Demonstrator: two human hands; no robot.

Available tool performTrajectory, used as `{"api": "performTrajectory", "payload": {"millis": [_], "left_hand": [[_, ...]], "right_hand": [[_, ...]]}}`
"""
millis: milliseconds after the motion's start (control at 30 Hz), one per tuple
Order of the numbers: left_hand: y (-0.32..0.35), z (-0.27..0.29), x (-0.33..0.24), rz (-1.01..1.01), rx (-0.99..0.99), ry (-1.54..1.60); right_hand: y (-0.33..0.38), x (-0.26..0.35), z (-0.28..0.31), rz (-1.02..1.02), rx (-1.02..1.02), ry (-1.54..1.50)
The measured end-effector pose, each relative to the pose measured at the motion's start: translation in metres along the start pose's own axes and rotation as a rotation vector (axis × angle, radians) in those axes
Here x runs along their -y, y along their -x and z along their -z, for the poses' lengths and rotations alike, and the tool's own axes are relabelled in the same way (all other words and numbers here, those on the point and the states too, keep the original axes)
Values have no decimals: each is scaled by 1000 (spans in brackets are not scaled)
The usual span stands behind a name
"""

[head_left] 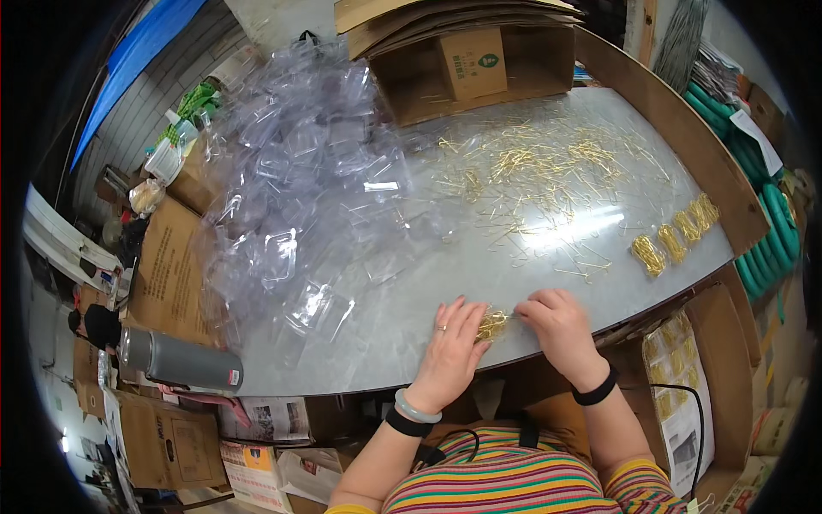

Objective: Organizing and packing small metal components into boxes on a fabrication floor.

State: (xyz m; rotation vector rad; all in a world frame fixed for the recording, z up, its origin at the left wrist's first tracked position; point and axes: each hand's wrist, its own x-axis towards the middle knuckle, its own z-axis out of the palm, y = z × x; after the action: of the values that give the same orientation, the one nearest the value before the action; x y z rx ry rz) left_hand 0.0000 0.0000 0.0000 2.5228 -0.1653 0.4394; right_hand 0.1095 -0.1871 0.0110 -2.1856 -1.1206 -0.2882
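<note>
A small bunch of gold wire hooks (pixel 493 325) lies at the table's near edge. My left hand (pixel 452 349) holds its left side, with the bunch between the fingers and the thumb. Just right of the bunch, my right hand (pixel 558 330) has its fingers bent and pinched together; what they hold, if anything, is too small to make out. Ahead is a loose spread of gold wire hooks (pixel 556 163). Several neat bundles of gold hooks (pixel 648 255) stand in a row at the right edge of the table.
Clear plastic packages (pixel 300 163) are heaped across the left of the grey table (pixel 402 295). A dark grey bottle (pixel 184 358) lies at the near left edge. Cardboard boxes (pixel 548 64) stand at the back, and a cardboard wall (pixel 698 163) borders the right side.
</note>
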Motion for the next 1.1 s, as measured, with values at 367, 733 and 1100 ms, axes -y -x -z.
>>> {"api": "performTrajectory", "payload": {"millis": [367,733,1100], "left_hand": [[2,-3,1,51,-66,66],[7,-1,6,48,-87,92],[4,7,3,105,-28,295]], "right_hand": [[-6,23,-20,-256,-1,-635],[-6,22,-25,150,186,-89],[-4,28,-29,205,168,-42]]}}
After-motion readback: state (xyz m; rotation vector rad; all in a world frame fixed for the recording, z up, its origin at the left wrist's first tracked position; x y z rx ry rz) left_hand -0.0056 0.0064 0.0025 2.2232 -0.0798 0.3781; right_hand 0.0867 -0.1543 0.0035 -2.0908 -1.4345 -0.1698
